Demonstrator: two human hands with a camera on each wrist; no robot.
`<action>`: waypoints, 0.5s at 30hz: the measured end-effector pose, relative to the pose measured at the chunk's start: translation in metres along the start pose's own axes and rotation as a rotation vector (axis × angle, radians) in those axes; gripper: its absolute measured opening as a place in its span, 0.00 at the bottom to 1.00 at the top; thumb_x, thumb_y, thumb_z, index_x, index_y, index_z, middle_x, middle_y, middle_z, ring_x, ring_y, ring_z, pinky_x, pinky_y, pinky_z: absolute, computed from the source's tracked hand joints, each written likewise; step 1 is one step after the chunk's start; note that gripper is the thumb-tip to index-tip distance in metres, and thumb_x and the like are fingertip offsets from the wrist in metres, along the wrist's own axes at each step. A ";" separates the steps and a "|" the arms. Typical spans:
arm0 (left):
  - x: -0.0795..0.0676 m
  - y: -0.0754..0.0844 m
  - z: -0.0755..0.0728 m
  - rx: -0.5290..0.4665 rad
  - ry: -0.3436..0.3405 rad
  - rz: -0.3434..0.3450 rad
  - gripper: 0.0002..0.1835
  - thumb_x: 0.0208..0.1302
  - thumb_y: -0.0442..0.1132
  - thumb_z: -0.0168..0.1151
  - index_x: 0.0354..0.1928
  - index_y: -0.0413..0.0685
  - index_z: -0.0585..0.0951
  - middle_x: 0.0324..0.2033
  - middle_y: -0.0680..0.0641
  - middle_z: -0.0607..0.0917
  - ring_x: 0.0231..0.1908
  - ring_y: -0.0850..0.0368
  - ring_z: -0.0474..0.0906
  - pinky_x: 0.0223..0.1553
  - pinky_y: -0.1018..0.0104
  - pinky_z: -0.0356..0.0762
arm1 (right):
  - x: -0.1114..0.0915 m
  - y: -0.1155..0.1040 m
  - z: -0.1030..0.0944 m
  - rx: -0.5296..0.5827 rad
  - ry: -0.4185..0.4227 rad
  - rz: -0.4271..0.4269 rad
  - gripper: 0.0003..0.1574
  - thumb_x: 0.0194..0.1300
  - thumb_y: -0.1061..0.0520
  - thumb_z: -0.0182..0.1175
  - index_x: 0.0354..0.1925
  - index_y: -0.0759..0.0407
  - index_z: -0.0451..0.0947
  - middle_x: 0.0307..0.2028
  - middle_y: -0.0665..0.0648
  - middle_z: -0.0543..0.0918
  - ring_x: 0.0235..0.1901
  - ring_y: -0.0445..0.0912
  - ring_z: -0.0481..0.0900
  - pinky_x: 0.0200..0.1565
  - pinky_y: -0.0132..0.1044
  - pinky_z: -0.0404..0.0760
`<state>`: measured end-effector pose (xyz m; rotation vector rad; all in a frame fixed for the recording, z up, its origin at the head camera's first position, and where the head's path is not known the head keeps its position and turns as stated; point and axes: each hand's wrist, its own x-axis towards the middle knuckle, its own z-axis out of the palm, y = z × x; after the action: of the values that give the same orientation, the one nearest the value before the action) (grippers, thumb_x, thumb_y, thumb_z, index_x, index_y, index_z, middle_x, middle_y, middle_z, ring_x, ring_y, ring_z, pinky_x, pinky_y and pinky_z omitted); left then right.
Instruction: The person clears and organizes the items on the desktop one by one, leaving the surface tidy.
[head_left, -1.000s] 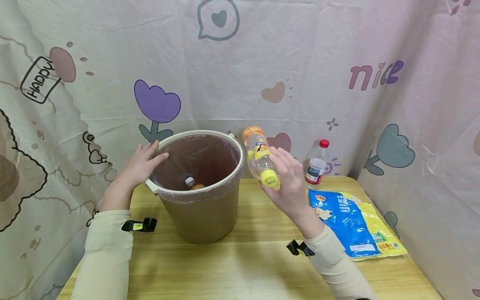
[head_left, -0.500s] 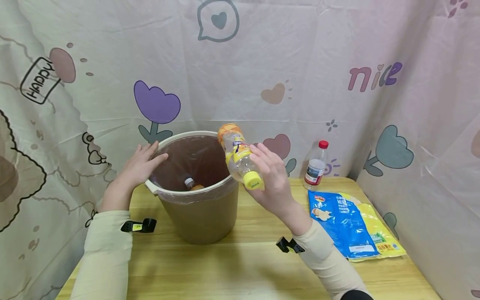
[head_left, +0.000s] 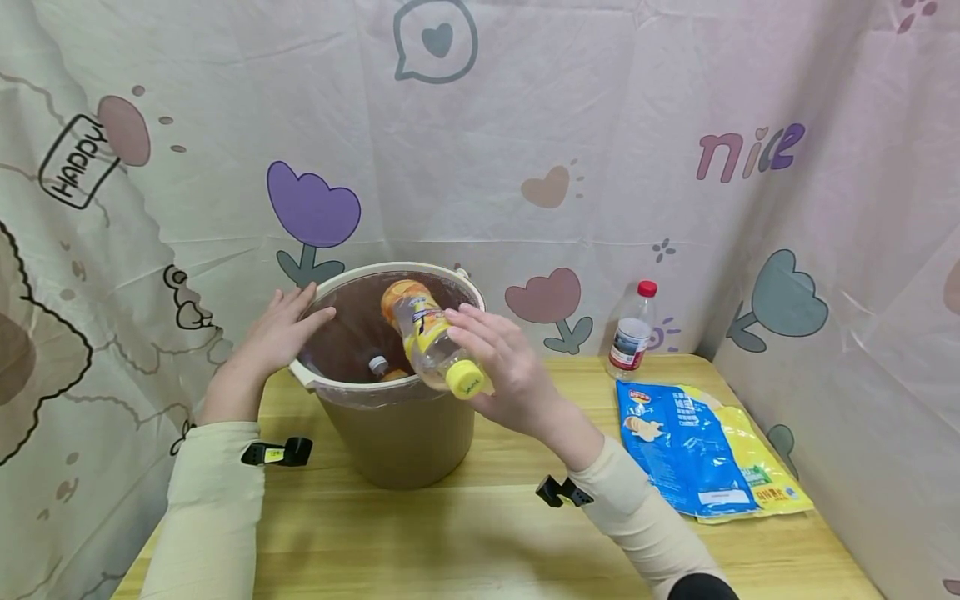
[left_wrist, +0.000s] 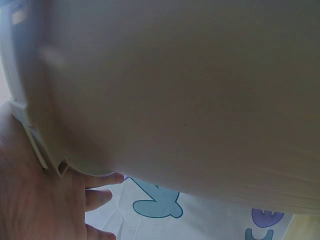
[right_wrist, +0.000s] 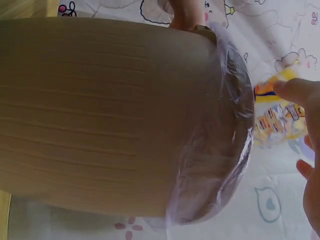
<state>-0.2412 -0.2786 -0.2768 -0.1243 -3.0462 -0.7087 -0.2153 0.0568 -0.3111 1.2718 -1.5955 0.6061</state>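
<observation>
R hand (head_left: pixel 506 367), ctr of the head frame, had the bottle (head_left: pixel 431 333) pinched btwn fingers & thumb. Bottle was tilted above the mouth of the bin (head_left: pixel 401 442), orange base toward upper left, yellow cap toward lower right by the near rim; couldn't tell if it touched the rim. R wrist view: bottle at right edge, blurred, just beyond the rim, a fingertip on its label.

L hand (head_left: pixel 281 325), left of ctr, rested on the bin's left rim, fingers straight & fairly close together, thumb reaching over toward the inside. L wrist view: same hand at lower left, fingers stretched along the outside below the rim; bin wall took up most of the pic.

Bin was upright on the table (head_left: pixel 420 542), clear liner (right_wrist: pixel 200 165) folded over the rim. Inside, low down, a white-capped bottle (head_left: pixel 378 365), partly hidden.

Right side of frame: red-capped bottle (head_left: pixel 632 337) stood upright near the table's back edge; blue & yellow packaging (head_left: pixel 690 450) lay flat in front of it, one bag or two, couldn't tell. Printed curtain (head_left: pixel 480 125) behind.
</observation>
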 end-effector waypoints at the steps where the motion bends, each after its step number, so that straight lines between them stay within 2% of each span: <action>1: 0.000 0.000 0.000 -0.001 0.000 -0.001 0.44 0.73 0.66 0.31 0.77 0.43 0.40 0.74 0.29 0.40 0.73 0.28 0.25 0.68 0.25 0.34 | 0.000 0.000 0.001 0.006 -0.011 -0.013 0.37 0.53 0.58 0.70 0.58 0.66 0.67 0.59 0.67 0.77 0.64 0.58 0.72 0.65 0.49 0.72; 7: 0.000 0.000 0.000 -0.010 0.005 -0.002 0.44 0.73 0.66 0.32 0.77 0.43 0.41 0.74 0.29 0.41 0.73 0.28 0.25 0.67 0.25 0.34 | 0.004 -0.001 0.007 0.028 -0.026 -0.022 0.38 0.54 0.56 0.70 0.59 0.66 0.66 0.59 0.67 0.77 0.64 0.58 0.73 0.65 0.49 0.72; 15: 0.001 0.000 0.001 -0.004 0.014 0.011 0.44 0.73 0.66 0.32 0.77 0.42 0.41 0.74 0.27 0.42 0.73 0.27 0.26 0.68 0.25 0.34 | 0.004 0.002 0.015 0.097 -0.091 0.067 0.44 0.53 0.51 0.73 0.61 0.66 0.65 0.63 0.66 0.75 0.67 0.57 0.70 0.68 0.48 0.68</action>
<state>-0.2420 -0.2786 -0.2776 -0.1352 -3.0290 -0.7123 -0.2222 0.0436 -0.3134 1.3381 -1.7074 0.6827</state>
